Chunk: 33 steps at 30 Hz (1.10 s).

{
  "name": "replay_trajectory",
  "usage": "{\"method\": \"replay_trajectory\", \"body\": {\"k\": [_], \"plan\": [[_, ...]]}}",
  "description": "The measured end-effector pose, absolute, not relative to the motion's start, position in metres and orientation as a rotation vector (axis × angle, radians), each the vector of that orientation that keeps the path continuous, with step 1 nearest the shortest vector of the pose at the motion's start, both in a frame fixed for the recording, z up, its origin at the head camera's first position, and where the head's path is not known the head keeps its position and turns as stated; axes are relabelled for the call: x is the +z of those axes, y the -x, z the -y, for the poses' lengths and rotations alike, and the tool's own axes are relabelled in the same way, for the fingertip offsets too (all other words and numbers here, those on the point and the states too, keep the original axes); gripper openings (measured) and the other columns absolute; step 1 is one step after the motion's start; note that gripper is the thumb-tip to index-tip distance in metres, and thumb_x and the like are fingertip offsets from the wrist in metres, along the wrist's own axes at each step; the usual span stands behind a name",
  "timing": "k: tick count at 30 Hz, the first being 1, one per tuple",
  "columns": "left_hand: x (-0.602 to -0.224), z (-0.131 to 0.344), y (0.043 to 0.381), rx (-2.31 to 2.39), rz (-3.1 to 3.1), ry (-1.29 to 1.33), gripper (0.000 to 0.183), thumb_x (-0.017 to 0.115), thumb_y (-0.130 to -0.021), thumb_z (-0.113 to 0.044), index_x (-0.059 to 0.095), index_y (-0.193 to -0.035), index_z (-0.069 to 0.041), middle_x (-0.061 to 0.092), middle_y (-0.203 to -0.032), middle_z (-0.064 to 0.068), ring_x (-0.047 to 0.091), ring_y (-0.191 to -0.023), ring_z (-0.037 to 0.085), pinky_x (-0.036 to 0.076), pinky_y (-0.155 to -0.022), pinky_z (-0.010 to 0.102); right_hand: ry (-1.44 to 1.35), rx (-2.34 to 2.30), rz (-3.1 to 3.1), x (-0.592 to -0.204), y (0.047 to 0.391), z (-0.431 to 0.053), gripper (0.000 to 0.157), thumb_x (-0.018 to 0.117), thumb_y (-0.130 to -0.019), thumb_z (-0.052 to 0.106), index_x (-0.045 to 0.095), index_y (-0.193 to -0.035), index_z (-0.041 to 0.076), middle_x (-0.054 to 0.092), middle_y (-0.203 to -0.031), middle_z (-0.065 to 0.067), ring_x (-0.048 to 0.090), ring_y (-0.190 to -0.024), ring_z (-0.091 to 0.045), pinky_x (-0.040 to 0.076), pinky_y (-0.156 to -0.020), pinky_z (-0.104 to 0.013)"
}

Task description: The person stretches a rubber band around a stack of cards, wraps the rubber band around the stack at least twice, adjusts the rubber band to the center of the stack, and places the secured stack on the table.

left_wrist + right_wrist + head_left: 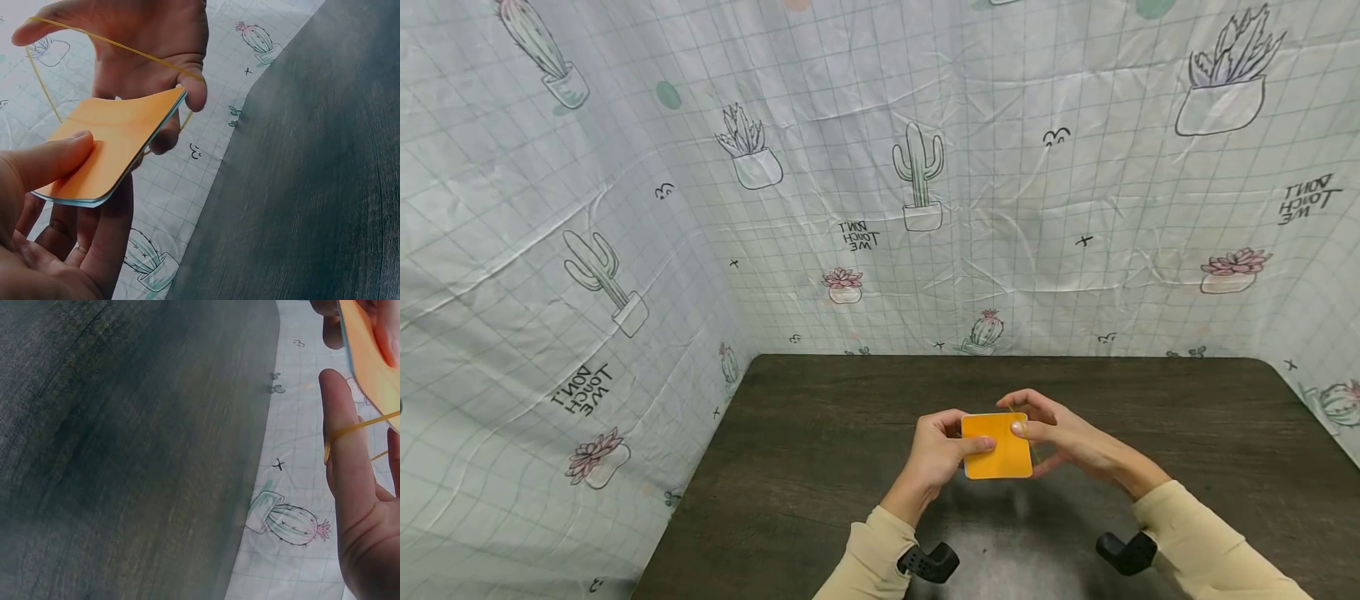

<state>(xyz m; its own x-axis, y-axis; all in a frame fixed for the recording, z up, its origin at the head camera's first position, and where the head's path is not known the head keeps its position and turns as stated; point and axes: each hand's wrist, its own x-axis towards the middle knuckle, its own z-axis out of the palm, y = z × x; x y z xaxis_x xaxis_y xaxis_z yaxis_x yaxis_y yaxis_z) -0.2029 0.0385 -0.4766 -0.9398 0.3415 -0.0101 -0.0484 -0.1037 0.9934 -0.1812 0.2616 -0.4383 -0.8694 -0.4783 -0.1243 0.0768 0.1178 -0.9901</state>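
A thin stack of square orange cards with rounded corners is pinched by my left hand. The thumb lies flat on the orange face, and the other fingers are behind the stack. In the left wrist view the stack bends slightly, with bluish-white edges of layers beneath. My right hand is at the stack's right side, fingers and thumb spread. A yellow rubber band is stretched across them, looped around the thumb. Part of the band passes out of sight behind the cards.
A dark wood-grain table lies beneath both hands. A white grid cloth printed with cacti hangs behind it and along the sides. Black wrist devices are worn on both sleeved wrists.
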Motion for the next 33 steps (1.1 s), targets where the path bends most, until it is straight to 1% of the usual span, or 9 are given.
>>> {"method": "replay_trajectory", "body": {"k": [5, 12, 15, 26, 30, 33], "plan": [[-0.475, -0.038, 0.203, 2.133, -1.899, -0.330, 0.017, 0.081, -0.084, -0.003, 0.075, -0.099, 0.002, 0.069, -0.090, 0.005, 0.067, -0.080, 0.016, 0.060, -0.074, 0.033, 0.381, -1.816, -1.942, -0.443, 0.180, -0.259, 0.058, 0.055, -0.102, 0.030, 0.030, -0.144, -0.001, 0.038, -0.141, -0.028, 0.062, -0.104, -0.034, 0.056, -0.076, -0.062], [-0.475, -0.038, 0.202, 2.153, -1.878, -0.330, 0.017, 0.080, -0.084, -0.001, 0.074, -0.099, 0.004, 0.069, -0.088, 0.005, 0.068, -0.077, 0.016, 0.060, -0.069, 0.031, 0.364, -1.837, -1.915, -0.447, 0.177, -0.255, 0.057, 0.054, -0.103, 0.029, 0.029, -0.145, -0.002, 0.037, -0.138, -0.029, 0.062, -0.101, -0.034, 0.055, -0.076, -0.063], [-0.476, -0.038, 0.201, 2.151, -1.885, -0.323, 0.017, 0.080, -0.084, -0.001, 0.074, -0.099, 0.004, 0.068, -0.087, 0.005, 0.068, -0.076, 0.016, 0.059, -0.067, 0.031, 0.357, -1.848, -1.900, -0.450, 0.176, -0.254, 0.057, 0.053, -0.103, 0.027, 0.028, -0.145, -0.001, 0.039, -0.137, -0.028, 0.062, -0.101, -0.034, 0.055, -0.077, -0.063], [-0.478, -0.039, 0.202, 2.173, -1.915, -0.323, 0.017, 0.081, -0.083, -0.001, 0.074, -0.098, 0.003, 0.070, -0.090, 0.005, 0.067, -0.080, 0.016, 0.060, -0.072, 0.033, 0.345, -1.883, -1.860, -0.460, 0.173, -0.252, 0.060, 0.051, -0.105, 0.024, 0.021, -0.151, 0.000, 0.039, -0.137, -0.028, 0.061, -0.107, -0.034, 0.054, -0.079, -0.065], [-0.477, -0.039, 0.202, 2.192, -1.933, -0.316, 0.016, 0.081, -0.083, -0.001, 0.074, -0.097, 0.002, 0.070, -0.088, 0.005, 0.068, -0.079, 0.016, 0.060, -0.071, 0.032, 0.338, -1.893, -1.845, -0.462, 0.173, -0.251, 0.056, 0.051, -0.106, 0.024, 0.024, -0.150, 0.001, 0.041, -0.136, -0.025, 0.060, -0.109, -0.033, 0.053, -0.079, -0.066], [-0.476, -0.039, 0.203, 2.205, -1.942, -0.305, 0.015, 0.081, -0.083, -0.001, 0.074, -0.096, 0.002, 0.070, -0.088, 0.005, 0.068, -0.079, 0.016, 0.060, -0.070, 0.032, 0.328, -1.897, -1.843, -0.463, 0.172, -0.250, 0.056, 0.050, -0.106, 0.023, 0.023, -0.150, 0.001, 0.042, -0.135, -0.025, 0.061, -0.108, -0.035, 0.053, -0.079, -0.066]]}}
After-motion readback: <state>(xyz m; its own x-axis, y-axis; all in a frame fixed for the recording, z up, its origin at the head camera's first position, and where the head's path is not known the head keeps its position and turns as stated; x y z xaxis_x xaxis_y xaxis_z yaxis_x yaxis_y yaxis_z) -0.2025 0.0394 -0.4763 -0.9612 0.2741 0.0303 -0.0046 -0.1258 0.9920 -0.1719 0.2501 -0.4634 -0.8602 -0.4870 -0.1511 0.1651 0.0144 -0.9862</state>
